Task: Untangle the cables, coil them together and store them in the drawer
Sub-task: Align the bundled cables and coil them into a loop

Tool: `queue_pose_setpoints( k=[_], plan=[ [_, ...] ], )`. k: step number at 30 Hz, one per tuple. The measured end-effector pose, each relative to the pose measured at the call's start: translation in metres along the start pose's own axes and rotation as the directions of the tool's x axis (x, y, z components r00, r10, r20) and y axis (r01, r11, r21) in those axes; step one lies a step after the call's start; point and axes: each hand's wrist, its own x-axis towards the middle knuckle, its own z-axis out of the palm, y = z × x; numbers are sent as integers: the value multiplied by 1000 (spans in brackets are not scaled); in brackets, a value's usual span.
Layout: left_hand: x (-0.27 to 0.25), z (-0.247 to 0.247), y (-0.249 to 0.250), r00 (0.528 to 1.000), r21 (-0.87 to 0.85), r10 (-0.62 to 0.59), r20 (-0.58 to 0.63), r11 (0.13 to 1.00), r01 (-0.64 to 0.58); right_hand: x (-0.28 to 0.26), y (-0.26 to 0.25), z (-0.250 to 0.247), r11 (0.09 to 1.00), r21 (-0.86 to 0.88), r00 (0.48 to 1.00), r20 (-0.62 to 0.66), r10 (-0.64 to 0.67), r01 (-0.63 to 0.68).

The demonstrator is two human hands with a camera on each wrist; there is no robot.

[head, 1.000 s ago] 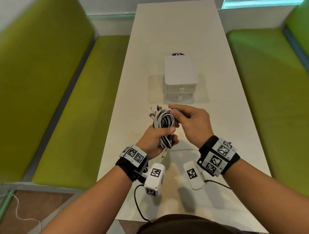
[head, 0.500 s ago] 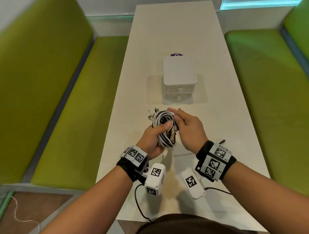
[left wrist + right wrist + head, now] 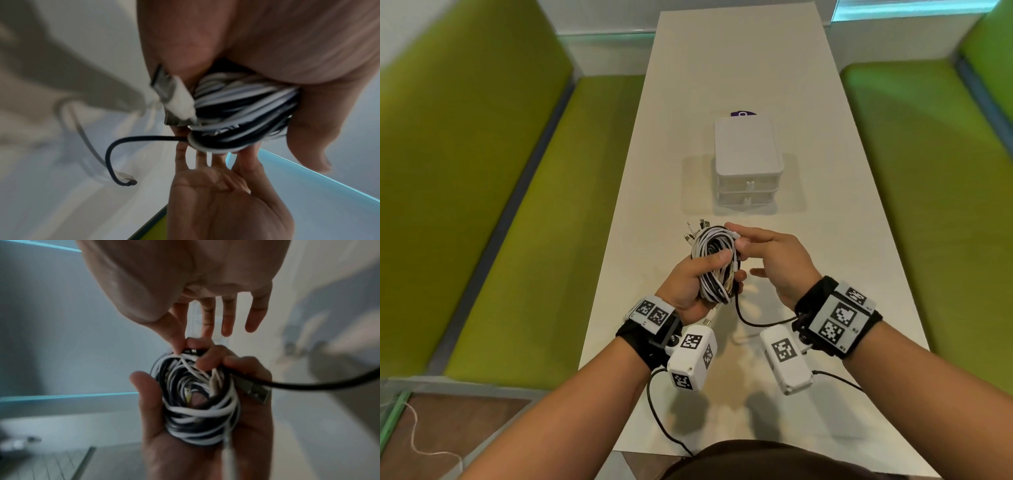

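A coil of white and black cables [image 3: 711, 248] is gripped in my left hand [image 3: 729, 265], held above the near half of the white table [image 3: 722, 68]. My right hand [image 3: 739, 246] pinches the coil's top right edge between thumb and fingers. In the right wrist view that thumb meets the cable coil [image 3: 197, 395] at its top. Several plugs [image 3: 693, 229] stick out at the coil's upper left. A loose black cable end [image 3: 753, 322] hangs from the coil's underside. The white drawer unit [image 3: 748, 154] stands behind the hands with both drawers shut. In the left wrist view a white USB plug [image 3: 174, 97] juts from the cable coil [image 3: 242, 116].
Green padded benches [image 3: 500, 205] run along both sides of the narrow table. A purple object [image 3: 742, 113] peeks out behind the drawer unit. Black wires from the wrist cameras trail over the table's near edge [image 3: 664, 425].
My right hand slid from the coil's side to its top right edge and opened out. A black cable end now hangs free below the coil. The left hand keeps its grip.
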Motion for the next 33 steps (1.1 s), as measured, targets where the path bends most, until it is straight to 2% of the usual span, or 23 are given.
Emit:
queue_pose_setpoints(
  k=[2,4,5,6,7,9,10,12,15,16,17,19,21,22,24,27,28,30,32,33],
  plan=[
    [-1,2,0,1000,17,6,-21,1000,-6,1,4,1,964,-222,984,-66,-163,145],
    [-1,5,0,998,12,37,-42,999,-36,1,8,4,863,-425,953,-3,-303,274],
    [0,7,1,997,4,57,-48,998,-57,0,9,5,853,-422,945,32,-324,307],
    [1,8,3,996,-14,81,-48,997,-82,0,9,5,889,-356,955,39,-294,288],
    [3,8,5,993,-44,108,-42,993,-110,-2,10,4,950,-225,976,35,-214,216],
    [7,5,13,987,-109,161,-17,981,-162,-8,14,1,999,33,991,134,-18,14],
    [8,3,17,983,-128,182,-9,975,-182,-13,17,0,997,52,977,209,39,-50],
    [10,-3,24,978,-128,206,-18,970,-207,-23,25,-2,981,-190,945,316,83,-22],
    [12,-11,32,970,-96,230,-81,967,-237,-27,37,-6,821,-555,962,271,30,130],
    [13,-13,34,962,-74,239,-133,965,-250,-27,40,-8,738,-649,964,264,-11,186],
    [14,-15,37,949,-43,250,-195,964,-262,-28,40,-10,614,-750,956,292,-27,247],
    [16,-18,40,910,40,277,-307,960,-279,-35,38,-11,372,-861,919,390,47,346],
    [18,-19,40,867,158,299,-399,954,-256,-48,33,-4,255,-845,850,511,126,470],
    [19,-18,38,848,229,307,-432,947,-227,-54,28,1,249,-814,815,565,131,525],
    [19,-15,31,839,350,300,-454,926,-142,-56,5,7,310,-746,780,626,25,589],
    [12,-6,15,920,403,174,-351,915,-19,-41,-32,0,364,-680,762,628,-159,636],
    [9,-4,10,941,394,110,-321,919,27,-35,-40,-5,400,-661,765,610,-205,635],
    [3,3,2,962,325,-19,-272,939,111,-25,-50,-15,513,-637,809,535,-243,575],
    [-1,6,-5,978,184,-149,-148,967,175,-17,-54,-21,621,-615,864,446,-234,486],
    [-2,8,-7,977,109,-201,-70,972,208,-15,-55,-22,645,-611,880,413,-235,459]
  ],
)
